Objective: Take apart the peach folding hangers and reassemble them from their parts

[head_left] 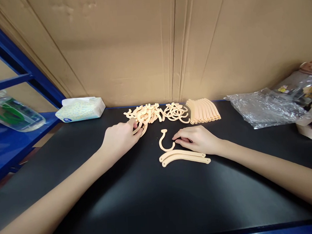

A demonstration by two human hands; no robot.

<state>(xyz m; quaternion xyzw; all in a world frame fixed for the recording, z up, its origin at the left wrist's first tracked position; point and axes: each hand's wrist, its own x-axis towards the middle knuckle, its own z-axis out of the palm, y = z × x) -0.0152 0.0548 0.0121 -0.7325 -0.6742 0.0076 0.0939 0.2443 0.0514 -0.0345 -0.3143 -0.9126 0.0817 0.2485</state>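
Observation:
My left hand (122, 138) reaches to the front of a pile of small curved beige pieces (148, 114). Its thumb and fingers are closed on one beige curved piece (139, 127) at the pile's near edge. A single beige hanger hook (162, 144) with a flat knob on top lies on the black table. Beside the hook's free end is my right hand (195, 138), fingers loosely bent and a little apart, with nothing visible between them. Below them, two curved beige hanger arms (184, 156) with holes at their ends lie side by side.
More hooks (175, 111) are heaped at the back middle, beside a row of hanger arms (204, 110). A tissue pack (80, 109) stands back left near a blue frame (25, 78). Clear plastic bags (267, 107) lie at the right. Cardboard (116, 56) walls the back.

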